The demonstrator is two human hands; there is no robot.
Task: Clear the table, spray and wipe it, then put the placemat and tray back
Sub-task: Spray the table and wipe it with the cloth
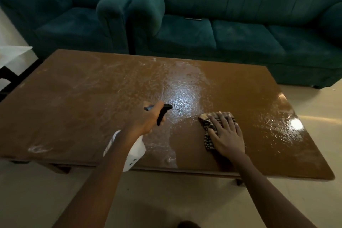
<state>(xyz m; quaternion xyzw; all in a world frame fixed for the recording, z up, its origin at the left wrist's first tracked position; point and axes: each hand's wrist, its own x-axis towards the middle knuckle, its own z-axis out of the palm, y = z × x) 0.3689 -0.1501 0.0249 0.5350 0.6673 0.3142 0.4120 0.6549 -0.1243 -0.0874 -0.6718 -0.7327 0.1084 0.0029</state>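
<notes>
The left hand grips a spray bottle by its neck, fingers curled tight round the black trigger head. The nozzle pokes out just past them, pointing over the middle of the desk. The bottle's white body hangs back under the wrist, tilted, above the near edge of the desk.

To the right of those fingers, and apart from them, the right hand lies flat on a patterned cloth. Its fingers are straight and spread, pressing the cloth onto the desk top. The cloth shows along the hand's left side and beyond the fingertips.

The brown desk top is wet in places. Straight ahead of the left fingers sits a glossy beaded patch with a bright reflection of light in it. Further to the right of the right fingers, near that end of the desk, is another shiny beaded stretch. Between the two, from the cloth back to the near edge, runs a duller, plain brown band. Pale smears mark the surface to the left of the bottle.

Beyond both hands, past the far edge, stand a dark green armchair and a matching sofa – side by side, arms nearly touching. A thin dark object lies on a sofa cushion, too small to identify.
</notes>
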